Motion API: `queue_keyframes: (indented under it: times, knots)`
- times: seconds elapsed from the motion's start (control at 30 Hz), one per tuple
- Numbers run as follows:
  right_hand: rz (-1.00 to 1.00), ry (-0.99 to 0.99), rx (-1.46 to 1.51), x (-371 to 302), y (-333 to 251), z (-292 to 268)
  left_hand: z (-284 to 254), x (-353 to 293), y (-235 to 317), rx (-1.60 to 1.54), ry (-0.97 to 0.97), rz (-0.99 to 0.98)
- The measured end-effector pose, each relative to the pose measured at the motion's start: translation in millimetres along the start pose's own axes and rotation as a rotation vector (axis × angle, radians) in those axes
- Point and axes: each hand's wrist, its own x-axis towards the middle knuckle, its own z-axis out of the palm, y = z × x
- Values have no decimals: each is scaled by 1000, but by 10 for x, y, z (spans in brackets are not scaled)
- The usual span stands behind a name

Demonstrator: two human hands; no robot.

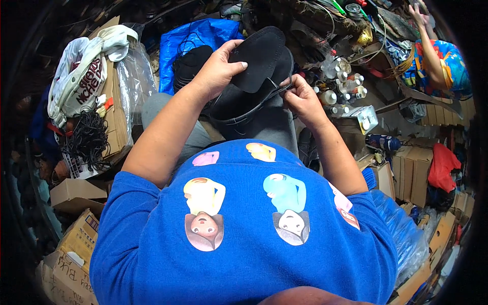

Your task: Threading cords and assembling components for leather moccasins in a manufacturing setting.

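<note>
Above my lap, my left hand (221, 68) grips a flat black sole-shaped piece (262, 53) between thumb and fingers. Small marks like stitch holes run along that piece's edge. Beneath it lies a larger black curved piece (241, 109) with a raised rim, partly covered, which looks like part of a shoe. My right hand (302, 99) is closed in a pinch on a thin black cord (274, 87) at the right side of these pieces. More black sole-like pieces (195, 60) are stacked just beyond my left wrist.
A blue plastic sheet (170, 51) spreads out ahead. Several small bottles (345, 86) crowd the right. At left, a pale cloth bag (84, 71) and a tangle of black cords (89, 137) rest by cardboard. Another person's arm (432, 58) shows at far right.
</note>
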Motion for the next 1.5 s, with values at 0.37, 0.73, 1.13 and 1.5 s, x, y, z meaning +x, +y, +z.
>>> queue_keyframes:
  times: [0.37, 0.73, 1.13, 1.5]
  knots:
    - [35, 65, -88, -31, -98, 67, 117, -75, 88, 78, -90, 77]
    - [-19, 51, -72, -48, -53, 79, 243, -97, 201, 163, -202, 87]
    - [-305, 368, -730, -134, 29, 160, 479, -355, -101, 909, 11, 414]
    - [-635, 371, -1050, -164, 35, 196, 466, -365, -154, 729, 118, 218]
